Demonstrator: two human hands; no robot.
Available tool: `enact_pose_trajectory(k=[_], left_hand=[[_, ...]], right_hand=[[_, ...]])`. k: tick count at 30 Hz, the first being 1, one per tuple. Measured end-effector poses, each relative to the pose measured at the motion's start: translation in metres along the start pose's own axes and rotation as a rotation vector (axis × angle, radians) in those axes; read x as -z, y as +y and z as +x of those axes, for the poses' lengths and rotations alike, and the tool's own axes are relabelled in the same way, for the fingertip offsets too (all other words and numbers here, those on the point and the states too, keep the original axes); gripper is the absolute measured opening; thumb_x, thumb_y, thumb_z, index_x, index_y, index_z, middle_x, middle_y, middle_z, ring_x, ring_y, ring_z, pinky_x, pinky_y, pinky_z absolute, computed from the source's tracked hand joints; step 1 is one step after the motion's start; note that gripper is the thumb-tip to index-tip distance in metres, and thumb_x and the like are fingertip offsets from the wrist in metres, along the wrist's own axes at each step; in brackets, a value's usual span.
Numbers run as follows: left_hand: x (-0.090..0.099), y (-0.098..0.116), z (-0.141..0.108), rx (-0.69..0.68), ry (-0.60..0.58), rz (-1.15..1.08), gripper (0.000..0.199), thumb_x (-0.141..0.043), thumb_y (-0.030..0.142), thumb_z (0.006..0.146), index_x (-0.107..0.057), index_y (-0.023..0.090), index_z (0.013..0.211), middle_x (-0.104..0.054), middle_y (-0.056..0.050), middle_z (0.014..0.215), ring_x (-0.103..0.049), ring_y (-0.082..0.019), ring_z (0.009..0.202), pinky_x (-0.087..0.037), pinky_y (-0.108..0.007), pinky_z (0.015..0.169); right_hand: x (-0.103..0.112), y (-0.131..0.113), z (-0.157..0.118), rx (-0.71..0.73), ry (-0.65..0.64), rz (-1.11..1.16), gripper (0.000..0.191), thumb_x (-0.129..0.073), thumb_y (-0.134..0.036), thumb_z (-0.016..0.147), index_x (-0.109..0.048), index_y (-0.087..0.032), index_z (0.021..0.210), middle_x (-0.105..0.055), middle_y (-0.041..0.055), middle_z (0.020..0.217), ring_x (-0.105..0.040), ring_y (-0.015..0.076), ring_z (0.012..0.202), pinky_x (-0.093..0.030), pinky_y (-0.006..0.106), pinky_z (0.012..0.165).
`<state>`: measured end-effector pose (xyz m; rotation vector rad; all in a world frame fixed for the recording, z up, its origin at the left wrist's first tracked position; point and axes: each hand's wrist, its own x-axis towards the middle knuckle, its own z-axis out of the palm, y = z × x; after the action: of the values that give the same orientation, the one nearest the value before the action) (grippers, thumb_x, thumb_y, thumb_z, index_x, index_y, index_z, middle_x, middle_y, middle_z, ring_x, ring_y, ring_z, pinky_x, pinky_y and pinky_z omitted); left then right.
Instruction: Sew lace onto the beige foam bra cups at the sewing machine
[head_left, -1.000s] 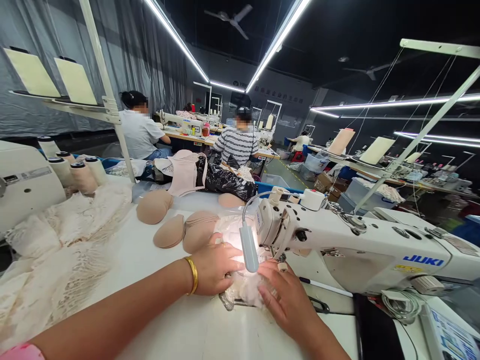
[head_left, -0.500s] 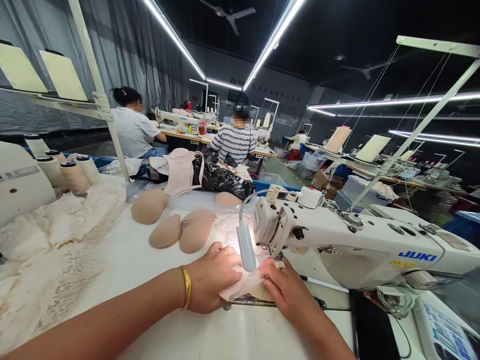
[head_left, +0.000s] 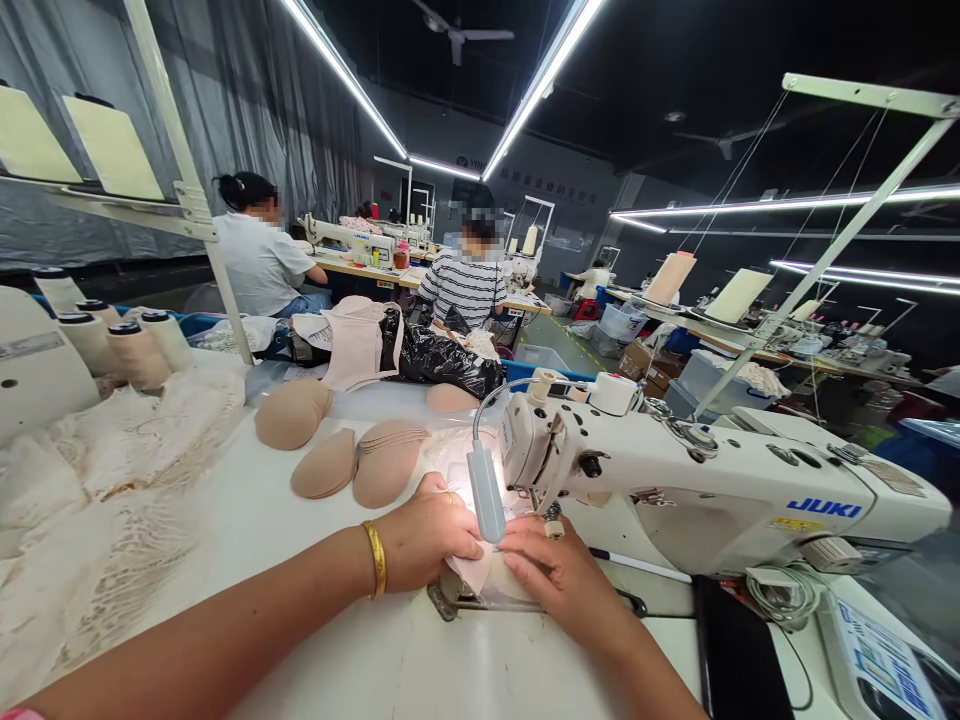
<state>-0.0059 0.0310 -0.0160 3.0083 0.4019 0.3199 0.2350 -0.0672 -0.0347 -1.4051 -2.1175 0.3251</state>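
A pale pink fabric piece (head_left: 471, 570) lies under the needle area of a white sewing machine (head_left: 697, 490), lit by a grey lamp (head_left: 487, 492) on a bendable neck. My left hand (head_left: 429, 535), with a gold bangle at the wrist, is closed on the fabric's left side, fingers curled. On its right side my right hand (head_left: 551, 568) rests with fingers stretched out over the cloth, close to the presser foot. The lamp head hides part of the fabric between the hands. Beige foam cups (head_left: 386, 465) lie in stacks beyond my left hand.
Cream lace fabric (head_left: 112, 480) is heaped at the left, near thread cones (head_left: 140, 355). A black plastic bag (head_left: 442, 355) lies behind the cups. A dark flat object (head_left: 739, 650) and a control box (head_left: 885, 650) are at the right. Two people sit at machines ahead.
My right hand has shifted slightly left, and its fingers reach further over the fabric. The fabric has turned and moved inward between the hands, baring a dark object at the plate's left edge.
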Motion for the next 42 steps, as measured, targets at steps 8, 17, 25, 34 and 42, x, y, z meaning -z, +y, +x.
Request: enact_pose_trajectory(k=[8, 17, 25, 34, 42], left_hand=[[0.005, -0.006, 0.004, 0.015, -0.005, -0.018, 0.029, -0.062, -0.006, 0.067, -0.064, 0.022, 0.077, -0.074, 0.004, 0.085, -0.062, -0.021, 0.087, -0.029, -0.040, 0.089], [0.003, -0.006, 0.003, 0.037, -0.019, -0.008, 0.026, -0.061, -0.004, 0.064, -0.061, 0.020, 0.073, -0.072, 0.004, 0.081, -0.063, -0.020, 0.084, -0.031, -0.041, 0.096], [-0.003, -0.010, 0.002, 0.017, 0.036, 0.007, 0.026, -0.064, -0.004, 0.065, -0.060, 0.020, 0.075, -0.072, 0.004, 0.081, -0.063, -0.020, 0.083, -0.031, -0.040, 0.094], [-0.008, -0.011, 0.002, 0.028, 0.046, 0.022, 0.025, -0.064, -0.002, 0.064, -0.061, 0.020, 0.074, -0.073, 0.003, 0.080, -0.064, -0.021, 0.084, -0.030, -0.043, 0.094], [-0.007, -0.008, -0.001, 0.024, 0.057, 0.012, 0.027, -0.065, -0.003, 0.064, -0.061, 0.021, 0.077, -0.072, 0.003, 0.081, -0.063, -0.022, 0.085, -0.030, -0.045, 0.093]], right_hand=[[-0.010, 0.001, 0.001, -0.164, -0.106, -0.189, 0.034, -0.056, -0.026, 0.100, -0.073, -0.034, 0.129, -0.068, 0.0016, 0.141, -0.056, 0.0337, 0.122, -0.048, 0.054, 0.106], [-0.016, 0.005, -0.001, -0.115, -0.058, -0.220, 0.034, -0.057, -0.024, 0.099, -0.071, -0.032, 0.129, -0.071, 0.0061, 0.133, -0.059, 0.0332, 0.120, -0.051, 0.052, 0.100], [-0.017, 0.009, -0.005, 0.014, 0.144, -0.100, 0.022, -0.044, -0.026, 0.106, -0.064, -0.027, 0.116, -0.073, 0.0062, 0.104, -0.065, 0.0282, 0.099, -0.055, 0.047, 0.089], [-0.021, 0.011, -0.003, -0.131, 0.250, 0.029, 0.019, -0.045, -0.034, 0.107, -0.062, -0.026, 0.109, -0.070, 0.0082, 0.109, -0.067, 0.0274, 0.101, -0.057, 0.043, 0.086], [-0.020, 0.009, -0.004, -0.110, 0.256, 0.026, 0.018, -0.046, -0.034, 0.106, -0.062, -0.026, 0.110, -0.070, 0.0069, 0.109, -0.068, 0.0263, 0.097, -0.057, 0.043, 0.085]])
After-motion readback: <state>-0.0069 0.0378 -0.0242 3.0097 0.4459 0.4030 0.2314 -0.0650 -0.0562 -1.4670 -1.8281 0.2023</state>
